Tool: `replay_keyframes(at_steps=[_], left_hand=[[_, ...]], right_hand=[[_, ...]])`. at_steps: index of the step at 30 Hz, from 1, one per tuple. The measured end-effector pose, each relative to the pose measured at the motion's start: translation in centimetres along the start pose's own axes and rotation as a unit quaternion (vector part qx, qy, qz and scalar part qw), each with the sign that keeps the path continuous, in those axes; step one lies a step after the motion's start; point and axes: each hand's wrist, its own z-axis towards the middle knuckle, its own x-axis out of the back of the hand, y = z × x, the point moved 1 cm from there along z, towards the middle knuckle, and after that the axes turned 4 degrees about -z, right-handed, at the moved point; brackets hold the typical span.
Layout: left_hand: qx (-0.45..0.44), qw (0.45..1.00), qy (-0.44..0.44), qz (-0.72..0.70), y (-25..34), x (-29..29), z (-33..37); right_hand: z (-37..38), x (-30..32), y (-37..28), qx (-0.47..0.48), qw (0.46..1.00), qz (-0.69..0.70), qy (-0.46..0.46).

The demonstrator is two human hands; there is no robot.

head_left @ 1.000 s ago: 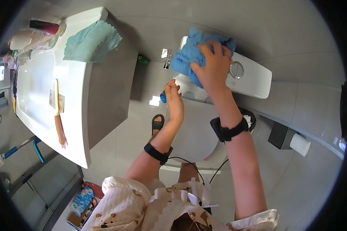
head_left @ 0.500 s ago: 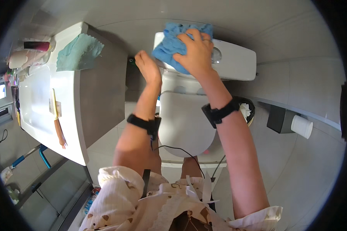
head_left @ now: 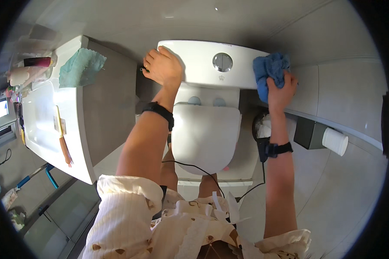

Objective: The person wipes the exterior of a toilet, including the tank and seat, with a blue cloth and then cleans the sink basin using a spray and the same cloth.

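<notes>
A white toilet cistern (head_left: 199,69) with a round chrome flush button (head_left: 222,61) stands against the grey tiled wall, above the closed white toilet lid (head_left: 205,136). My left hand (head_left: 162,67) rests flat on the cistern's left end, fingers spread over its edge. My right hand (head_left: 282,88) grips a crumpled blue cloth (head_left: 268,71) and presses it against the cistern's right end. Both wrists wear black bands.
A white washbasin counter (head_left: 80,142) stands at the left with a teal cloth (head_left: 80,67), bottles and a brush on it. A dark bin (head_left: 309,133) and a toilet paper roll (head_left: 335,141) sit at the right. A black cable hangs over the lid.
My right hand has carried the blue cloth from the cistern's left part to its right end. My left hand has moved up onto the cistern's left end.
</notes>
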Motion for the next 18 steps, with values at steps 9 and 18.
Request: replay_keyframes(at_steps=[9,18], left_hand=[[0.007,1.000,-0.002,0.023,0.6,0.4,-0.4],[0.002,0.999,0.019,0.039,-0.4,-0.8,-0.1]], right_hand=[[-5.0,-2.4,-11.6,0.176,0.983,0.041,-0.025],[-5.5,-3.5,-15.6,0.228,0.963,0.105,-0.102]])
